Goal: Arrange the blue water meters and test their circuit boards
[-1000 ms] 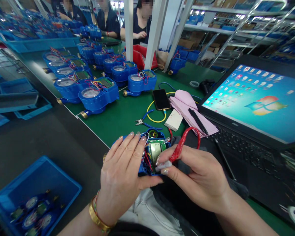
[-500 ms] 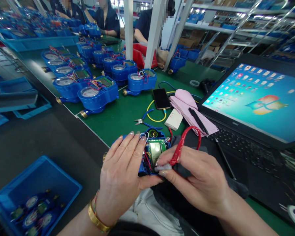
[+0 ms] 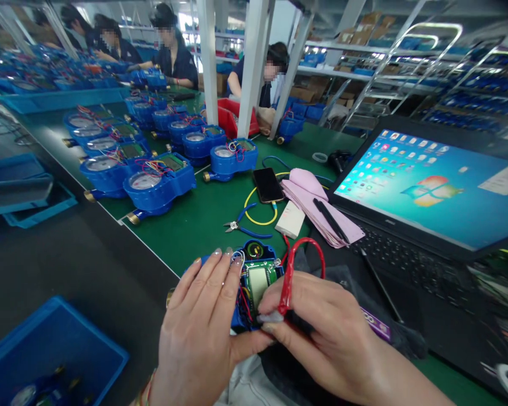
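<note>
A blue water meter [image 3: 236, 318] with an exposed green circuit board and a small display [image 3: 258, 282] sits before me at the table's edge. My left hand [image 3: 203, 321] lies across its round end, fingers stretched over the top and thumb along the near side, gripping it. Between thumb and fingers, my right hand [image 3: 322, 316] pinches a grey connector [image 3: 271, 317] on a red-wrapped cable [image 3: 288, 270]. The connector touches or nearly touches the board's near edge; its tip is partly hidden. Thin coloured wires show beside the board.
Several blue meters [image 3: 158, 183] stand in rows at the back left. Cutting pliers [image 3: 243, 226], a phone [image 3: 267, 185], a white box [image 3: 290, 220] and pink cloth [image 3: 307, 194] lie beyond my hands. A laptop [image 3: 423, 180] stands right; a blue bin [image 3: 55, 344] is lower left. Co-workers sit behind.
The camera view has tilted up, so the scene sits lower and slightly left. Both hands keep their hold on the meter and connector. A pale window now shows on the laptop screen.
</note>
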